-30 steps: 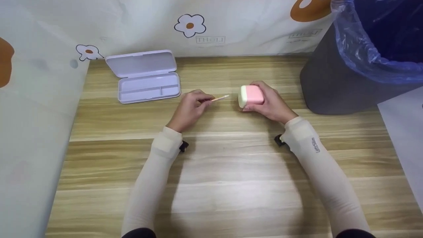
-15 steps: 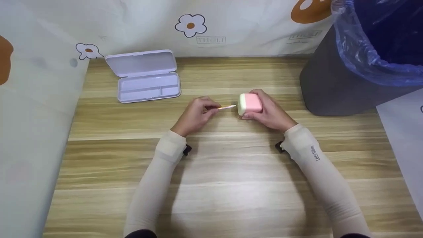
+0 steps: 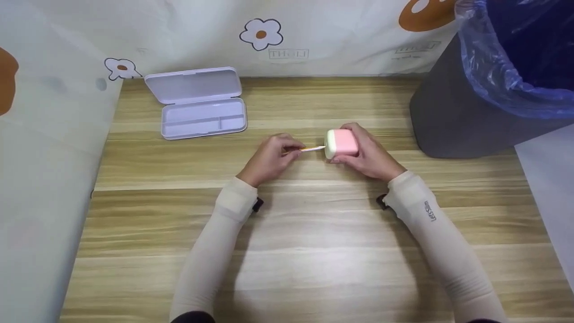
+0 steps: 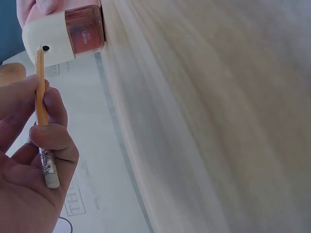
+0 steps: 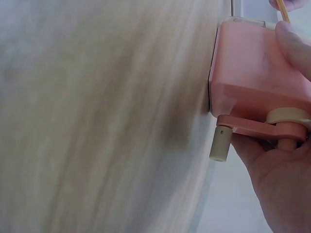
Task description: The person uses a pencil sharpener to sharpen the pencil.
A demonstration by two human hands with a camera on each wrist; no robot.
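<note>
My left hand (image 3: 277,157) pinches an orange pencil (image 4: 42,109) with a metal ferrule and a pale eraser at its back end. The pencil's tip reaches the cream face of a pink pencil sharpener (image 3: 345,142), right beside the dark round hole in the left wrist view. My right hand (image 3: 371,152) grips the sharpener's body from the right, thumb on the near side. A clear shavings drawer (image 4: 86,30) shows on the sharpener's lower part. At its back, in the right wrist view, is a crank handle (image 5: 221,143) with a cream knob.
A lavender pencil case (image 3: 204,130) with divided compartments lies with its lid up at the back left. A grey bin (image 3: 453,103) with a blue plastic liner stands at the right. A patterned curtain (image 3: 341,40) borders the wooden table's (image 3: 309,233) far side.
Both hands have come nearer to the person, and the left has also moved right. The pencil's tip, apart from the sharpener a second ago, now meets its cream face.
</note>
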